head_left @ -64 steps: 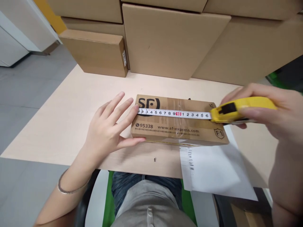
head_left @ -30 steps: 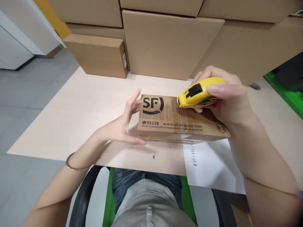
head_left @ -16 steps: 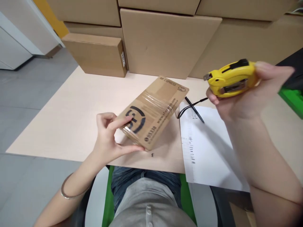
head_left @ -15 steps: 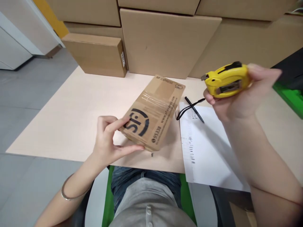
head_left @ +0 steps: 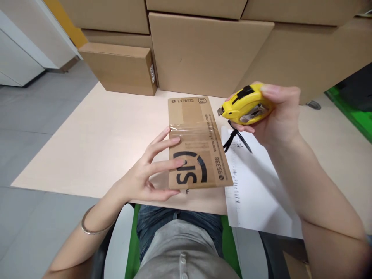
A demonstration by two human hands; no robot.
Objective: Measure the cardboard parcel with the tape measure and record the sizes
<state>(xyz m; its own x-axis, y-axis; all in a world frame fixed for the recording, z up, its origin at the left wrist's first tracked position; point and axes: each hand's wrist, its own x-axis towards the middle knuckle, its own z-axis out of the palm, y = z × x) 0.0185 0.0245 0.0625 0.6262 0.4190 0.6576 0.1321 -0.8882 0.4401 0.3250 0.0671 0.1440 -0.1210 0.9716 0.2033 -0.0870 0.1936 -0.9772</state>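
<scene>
A flat brown SF Express carton (head_left: 195, 135) lies on the pale wooden table (head_left: 95, 143), its long side pointing away from me and clear tape across its middle. My left hand (head_left: 148, 170) rests at its left edge with fingers spread, fingertips on the lid and thumb under the near corner. My right hand (head_left: 273, 116) is raised above the table to the right of the carton, closed round a yellow tape measure (head_left: 245, 104) with the blade retracted.
A white printed sheet (head_left: 258, 182) lies right of the carton with a black pen (head_left: 241, 140) and the tape's black wrist cord on it. Large cardboard boxes (head_left: 209, 50) are stacked along the far table edge, a smaller one (head_left: 119, 68) at the left.
The tape blade was drawn back in and lifted off the carton. My left hand turned the carton a quarter turn, from lying crosswise to pointing away from me.
</scene>
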